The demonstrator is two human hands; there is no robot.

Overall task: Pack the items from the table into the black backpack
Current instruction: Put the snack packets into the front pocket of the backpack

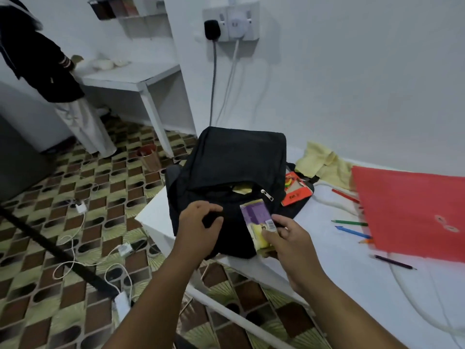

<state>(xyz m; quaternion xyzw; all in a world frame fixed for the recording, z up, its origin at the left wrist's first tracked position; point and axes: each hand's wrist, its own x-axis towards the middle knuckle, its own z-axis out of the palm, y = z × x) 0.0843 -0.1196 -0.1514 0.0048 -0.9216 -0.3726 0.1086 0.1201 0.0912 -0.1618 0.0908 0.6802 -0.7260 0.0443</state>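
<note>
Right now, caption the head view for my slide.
Right hand holds a purple-yellow packet at the black backpack; left hand grips its front.

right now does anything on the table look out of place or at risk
The black backpack sits at the table's corner, its base overhanging the edge, so it could slip. A purple pencil also lies near the front edge.

We see the backpack (234,172) standing at the left corner of the table (327,268), near the wall. Our left hand (198,222) rests on its front, and our right hand (289,238) holds a packet (256,220) just beside, below the zip opening. Right of the backpack lie a small box (297,188) and behind it a cloth (324,162). Further right a folder (412,212) lies over some pencils (352,231). Cables (75,250) lie on the floor to the left
</note>
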